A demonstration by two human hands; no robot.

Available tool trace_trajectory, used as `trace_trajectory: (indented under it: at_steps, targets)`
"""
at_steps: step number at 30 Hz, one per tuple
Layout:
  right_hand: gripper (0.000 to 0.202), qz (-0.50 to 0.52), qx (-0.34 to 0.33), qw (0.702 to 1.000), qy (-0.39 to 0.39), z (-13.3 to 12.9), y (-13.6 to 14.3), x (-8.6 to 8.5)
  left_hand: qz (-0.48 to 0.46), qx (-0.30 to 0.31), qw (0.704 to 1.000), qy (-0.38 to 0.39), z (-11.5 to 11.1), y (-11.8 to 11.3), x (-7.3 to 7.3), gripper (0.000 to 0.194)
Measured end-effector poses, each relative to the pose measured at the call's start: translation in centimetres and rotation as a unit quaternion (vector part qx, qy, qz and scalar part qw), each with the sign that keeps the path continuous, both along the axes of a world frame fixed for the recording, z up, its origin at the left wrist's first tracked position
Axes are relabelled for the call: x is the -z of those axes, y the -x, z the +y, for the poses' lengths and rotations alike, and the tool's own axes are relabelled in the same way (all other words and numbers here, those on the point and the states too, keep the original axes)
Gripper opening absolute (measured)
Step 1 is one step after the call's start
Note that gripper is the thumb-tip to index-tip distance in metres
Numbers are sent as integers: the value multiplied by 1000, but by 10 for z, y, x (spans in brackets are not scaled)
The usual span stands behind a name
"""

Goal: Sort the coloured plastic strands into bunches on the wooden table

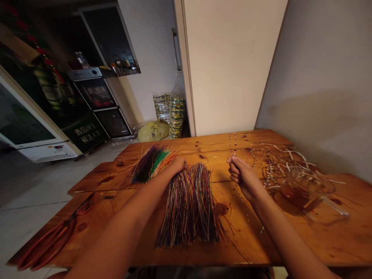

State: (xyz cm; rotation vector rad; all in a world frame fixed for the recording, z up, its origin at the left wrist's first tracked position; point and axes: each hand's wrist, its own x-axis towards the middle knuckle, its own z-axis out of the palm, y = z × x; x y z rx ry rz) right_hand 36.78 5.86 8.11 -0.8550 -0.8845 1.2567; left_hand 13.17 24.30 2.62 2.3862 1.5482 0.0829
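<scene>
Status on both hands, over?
Left hand at top of coloured bundle, grip unclear. Right hand closed on dotted strand. Jug and tangle to its right.

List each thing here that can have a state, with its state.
Right hand, closed on dotted strand
Left hand, at top of strand bundle; grip unclear
Strand bundle, fanned out
Purple-and-green bundle, lying flat
Clear jug, upright; contents unclear
Red-handled tool, lying flat
Cabinet, doors shut

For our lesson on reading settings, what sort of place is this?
Possibly a small eatery or shop: a glass-doored fridge, a green panel with large Chinese characters, and a dark-doored cabinet stand beyond the wooden table.
</scene>
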Motion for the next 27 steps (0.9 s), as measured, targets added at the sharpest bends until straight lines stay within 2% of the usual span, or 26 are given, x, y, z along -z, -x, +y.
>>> trace_trajectory:
  at_steps: [4,9,27]
  targets:
    - [26,2,3,1000,5,0,1,1,39,-2,999,30,7,0,3,30]
    - [25,7,2,1000,12,-1,0,2,51,4,998,27,9,1,4,28]
    - [25,-6,8,1000,13,4,-1,7,64,28,998,8,-1,-1,-9,27]
